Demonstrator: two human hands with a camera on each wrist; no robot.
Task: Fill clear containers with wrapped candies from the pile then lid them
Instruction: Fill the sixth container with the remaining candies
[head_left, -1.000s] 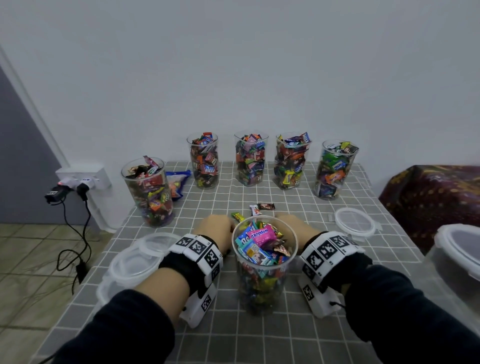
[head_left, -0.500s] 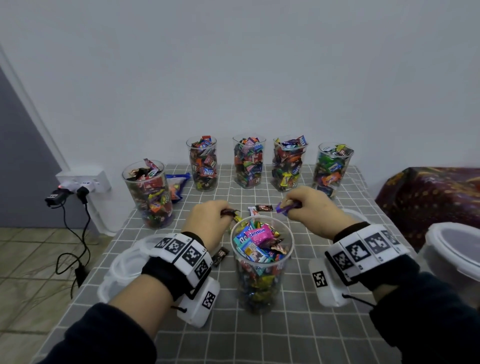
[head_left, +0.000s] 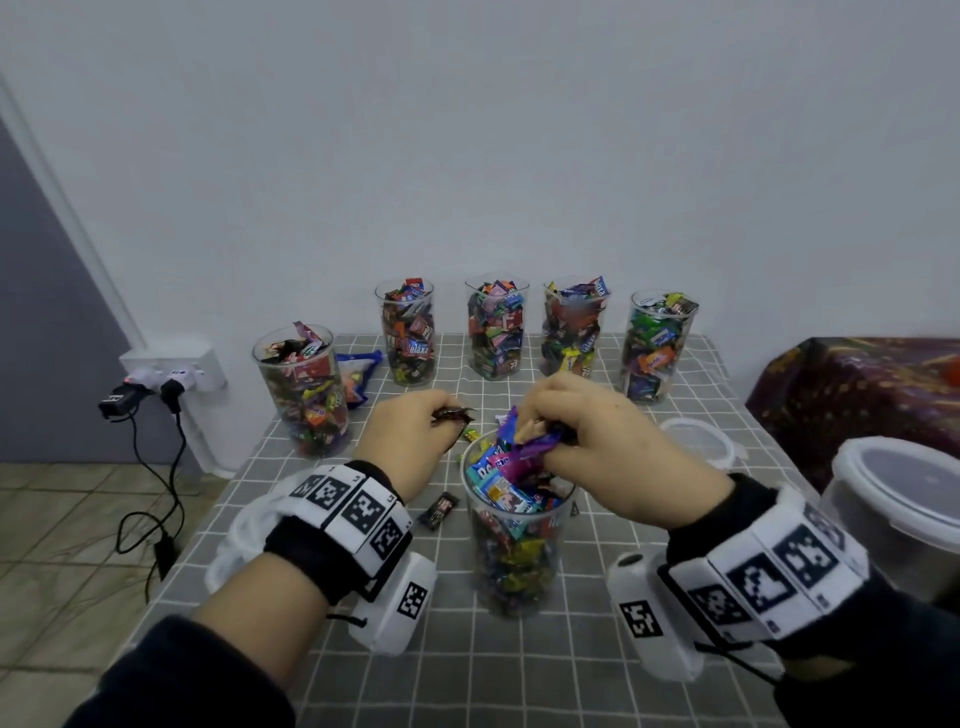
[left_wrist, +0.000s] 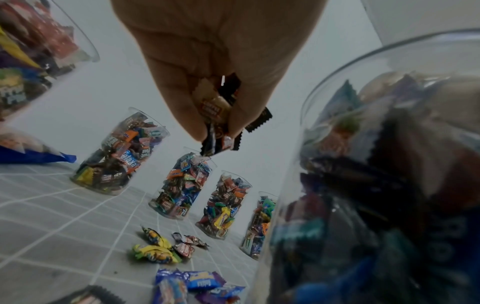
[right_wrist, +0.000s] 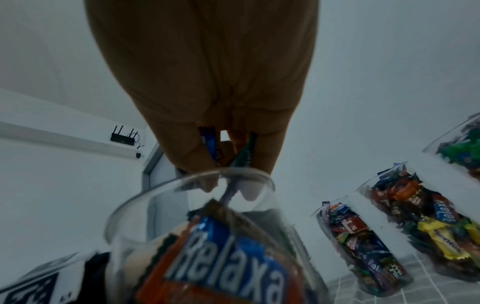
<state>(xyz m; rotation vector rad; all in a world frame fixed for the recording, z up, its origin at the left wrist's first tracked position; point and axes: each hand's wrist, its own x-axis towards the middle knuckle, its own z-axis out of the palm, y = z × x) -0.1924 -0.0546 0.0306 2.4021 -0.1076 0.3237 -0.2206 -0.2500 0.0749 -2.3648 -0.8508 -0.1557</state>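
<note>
clear glossy plastic container (head_left: 514, 545), shiny candy wrappers (left_wrist: 166, 248)

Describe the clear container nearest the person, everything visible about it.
The tall clear plastic container stands upright and lidless on the grey checked tablecloth, packed to its round rim with mixed wrapped candies. The right hand holds purple-wrapped candies over its mouth; the left hand, left of the rim, pinches dark-wrapped ones.

My right hand (head_left: 597, 447) hides the near container's (head_left: 511, 561) far rim; at right, a lidded tub (head_left: 904, 514) runs off frame.
</note>
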